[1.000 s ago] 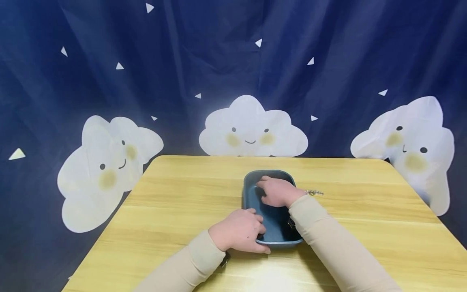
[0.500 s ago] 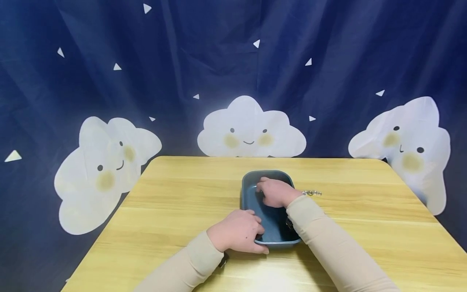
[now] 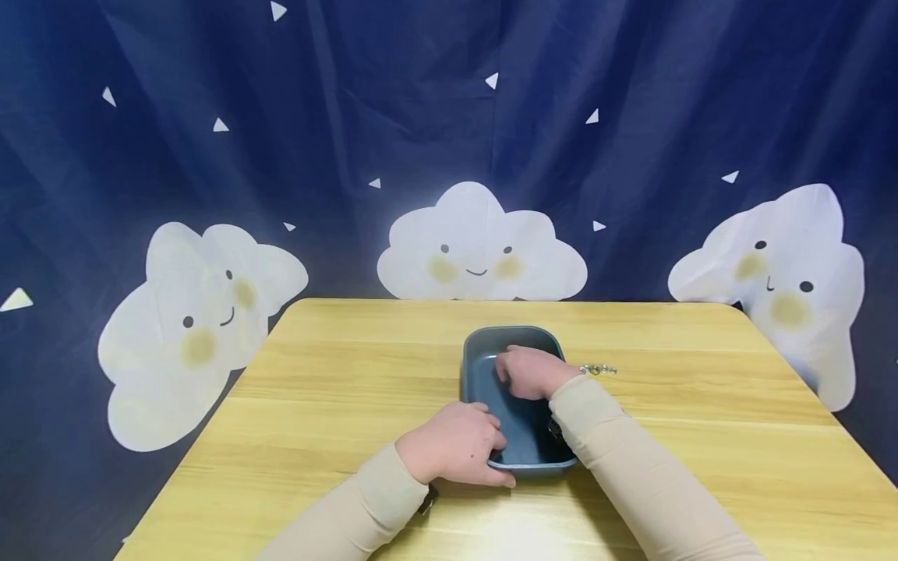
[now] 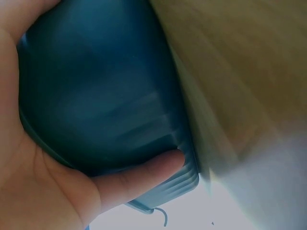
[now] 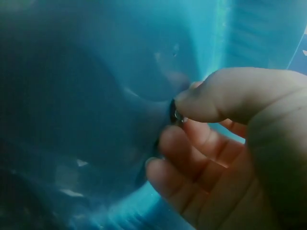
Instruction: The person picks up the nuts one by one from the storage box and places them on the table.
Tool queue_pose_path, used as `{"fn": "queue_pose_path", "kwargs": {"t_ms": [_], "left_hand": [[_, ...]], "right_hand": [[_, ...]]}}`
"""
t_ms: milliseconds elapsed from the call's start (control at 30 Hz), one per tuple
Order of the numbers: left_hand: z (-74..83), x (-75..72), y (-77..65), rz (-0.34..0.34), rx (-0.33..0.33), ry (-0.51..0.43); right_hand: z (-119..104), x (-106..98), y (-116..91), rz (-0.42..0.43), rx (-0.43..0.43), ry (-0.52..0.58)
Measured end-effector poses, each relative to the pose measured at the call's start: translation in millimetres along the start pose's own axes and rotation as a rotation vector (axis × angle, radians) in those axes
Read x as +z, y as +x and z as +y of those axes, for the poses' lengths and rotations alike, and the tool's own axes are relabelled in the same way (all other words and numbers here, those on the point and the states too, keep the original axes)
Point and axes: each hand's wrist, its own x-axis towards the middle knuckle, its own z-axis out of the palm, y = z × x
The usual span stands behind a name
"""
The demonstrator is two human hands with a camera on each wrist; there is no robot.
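Note:
A dark blue-green rectangular plastic basin stands on the table. My left hand grips its near left corner, fingers over the rim and thumb outside. In the left wrist view the left thumb lies along the ribbed outer wall of the basin. My right hand reaches inside the basin, low near the bottom. The right wrist view has its thumb and fingers pinching a small shiny bead-like piece, partly clear and dark at the edge; the fingertips hide most of it.
Several small clear shiny pieces lie in a row on the wooden table, right of the basin beside my right wrist. A dark blue curtain with smiling clouds hangs behind the table's far edge.
The whole head view has shifted slightly left. My right fingers have drawn in and point further down inside the basin. My left hand keeps its grip on the rim.

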Motion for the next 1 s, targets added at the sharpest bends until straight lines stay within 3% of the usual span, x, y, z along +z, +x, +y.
{"fn": "queue_pose_path", "kwargs": {"t_ms": [400, 1000], "left_hand": [[2.1, 0.1, -0.5, -0.029, -0.012, -0.030], [2.5, -1.4, -0.2, -0.010, -0.014, -0.016]], "right_hand": [[-1, 1, -2, -0.045, -0.005, 0.019], [0, -14, -7, 0.073, -0.003, 0.109]]}}
